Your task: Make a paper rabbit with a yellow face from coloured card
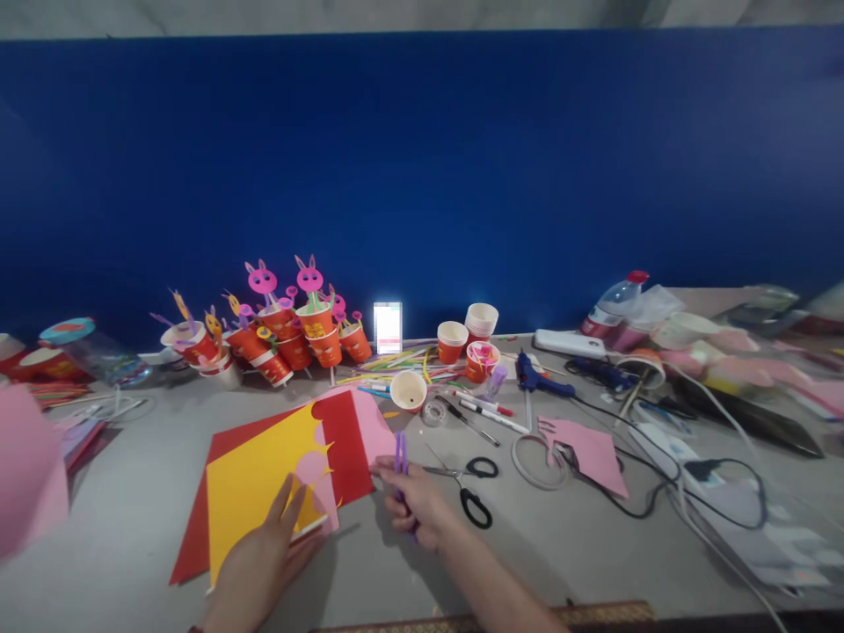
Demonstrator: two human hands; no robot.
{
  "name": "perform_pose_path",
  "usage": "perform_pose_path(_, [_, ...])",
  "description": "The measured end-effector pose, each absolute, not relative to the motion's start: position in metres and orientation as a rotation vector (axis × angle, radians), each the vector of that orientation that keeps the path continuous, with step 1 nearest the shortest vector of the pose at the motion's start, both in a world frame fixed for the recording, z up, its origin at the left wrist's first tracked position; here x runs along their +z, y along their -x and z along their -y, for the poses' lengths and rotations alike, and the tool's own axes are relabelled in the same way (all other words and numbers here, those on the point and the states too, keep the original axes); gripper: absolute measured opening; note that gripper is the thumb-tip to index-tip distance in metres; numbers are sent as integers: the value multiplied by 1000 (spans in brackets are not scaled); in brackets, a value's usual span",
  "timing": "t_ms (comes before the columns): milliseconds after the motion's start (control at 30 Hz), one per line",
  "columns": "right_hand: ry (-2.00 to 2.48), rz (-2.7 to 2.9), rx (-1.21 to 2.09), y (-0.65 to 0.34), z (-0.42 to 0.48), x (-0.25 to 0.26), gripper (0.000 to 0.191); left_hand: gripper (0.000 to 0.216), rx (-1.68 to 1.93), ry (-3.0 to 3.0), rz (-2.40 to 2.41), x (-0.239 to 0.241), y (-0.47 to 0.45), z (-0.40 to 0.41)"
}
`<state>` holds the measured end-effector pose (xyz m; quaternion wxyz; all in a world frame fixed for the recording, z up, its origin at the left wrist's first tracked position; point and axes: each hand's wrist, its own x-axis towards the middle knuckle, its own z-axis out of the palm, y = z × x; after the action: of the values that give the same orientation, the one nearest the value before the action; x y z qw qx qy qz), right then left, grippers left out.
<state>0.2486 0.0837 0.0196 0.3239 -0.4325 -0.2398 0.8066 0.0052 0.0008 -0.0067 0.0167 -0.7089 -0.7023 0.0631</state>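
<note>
My left hand [260, 549] is closed over the near edge of a yellow paper sheet [254, 475], its fingers on top and its thumb side below. Along the sheet's right edge run scalloped cut-outs. Under it lie red paper [349, 448] and pink paper [373, 418]. My right hand [418, 505] grips a purple pipe cleaner [401, 448], seemingly doubled, upright beside the red paper. Just right of that hand, black-handled scissors [471, 479] lie with their blades apart, the tips partly hidden by the hand.
Red paper cups with pink bunny figures [309, 280] stand back left. An empty cup [409, 391], tape roll [434, 411], markers [491, 413] and blue glue gun [544, 382] lie ahead. Cables [650, 505] and a pink scrap [593, 448] are at right; a lit phone [388, 328] stands behind.
</note>
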Motion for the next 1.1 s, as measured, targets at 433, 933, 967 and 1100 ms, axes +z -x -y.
perform_pose_path(433, [1056,1047,2095,-223,-78,21,37,44,-276,2252,2052,-15,-8,-15])
perform_pose_path(933, [1339,1287,1540,-244,-110,4,28,37,-436,2186,1982,0,2,-20])
perform_pose_path(967, [1321,1206,1597,-241,-109,3,28,38,-408,2230,2002,-2,-4,-20])
perform_pose_path(1100, [1278,948,1786,-245,-102,4,43,40,-311,2279,2126,-7,-16,-18])
